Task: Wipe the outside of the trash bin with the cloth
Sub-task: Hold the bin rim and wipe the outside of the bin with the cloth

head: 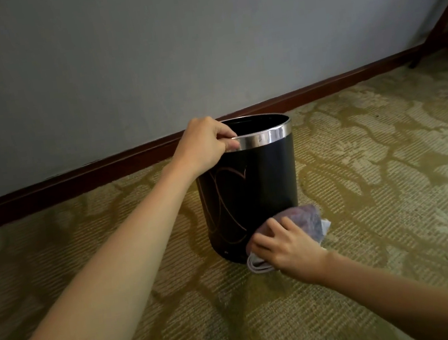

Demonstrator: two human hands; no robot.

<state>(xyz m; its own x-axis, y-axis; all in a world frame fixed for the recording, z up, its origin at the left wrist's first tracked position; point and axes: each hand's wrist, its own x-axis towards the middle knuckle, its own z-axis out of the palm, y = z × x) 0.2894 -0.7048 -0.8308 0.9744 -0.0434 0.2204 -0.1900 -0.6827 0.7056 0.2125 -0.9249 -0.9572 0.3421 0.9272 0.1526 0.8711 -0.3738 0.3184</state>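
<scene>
Right hand [286, 250] presses cloth [304, 220] against trash bin [260, 187] base.

The patterned carpet [374, 166] (olive and beige) bears the upright black trash bin [260, 187].
</scene>
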